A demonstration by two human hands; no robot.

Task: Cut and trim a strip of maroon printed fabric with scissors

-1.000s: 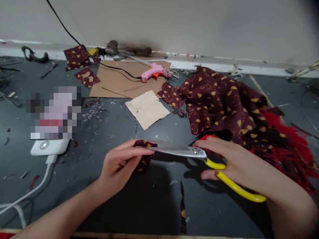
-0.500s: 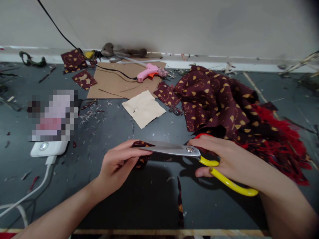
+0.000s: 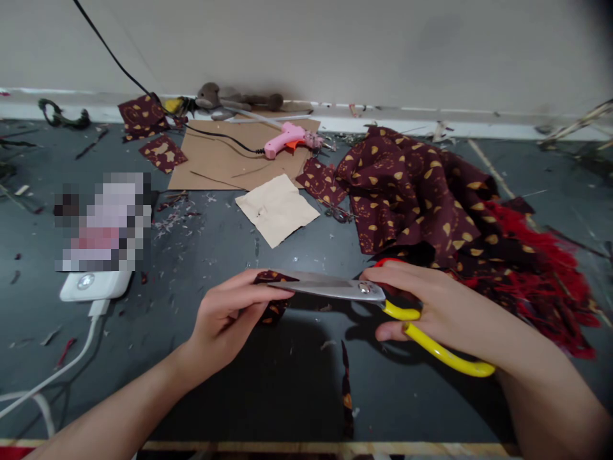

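Observation:
My left hand (image 3: 230, 313) pinches a small piece of dark maroon patterned fabric (image 3: 275, 313) between thumb and fingers. My right hand (image 3: 416, 300) is wrapped round the handles of large scissors (image 3: 335, 287), one handle yellow and the other red. The blades point left, and their tips overlap the fabric at my left fingertips. Between my hands, nearer the front edge, a thin strip of the same fabric (image 3: 346, 390) lies on the dark table. A cream square (image 3: 278, 211) rests beyond the blades.
Bunched maroon cloth (image 3: 407, 191) with red fringe lies at the right. A pink glue gun (image 3: 287, 139) sits on cardboard (image 3: 215, 156) at the back. At the left are a blurred-out device and a white block (image 3: 93, 285) with a cable. Scraps are scattered about.

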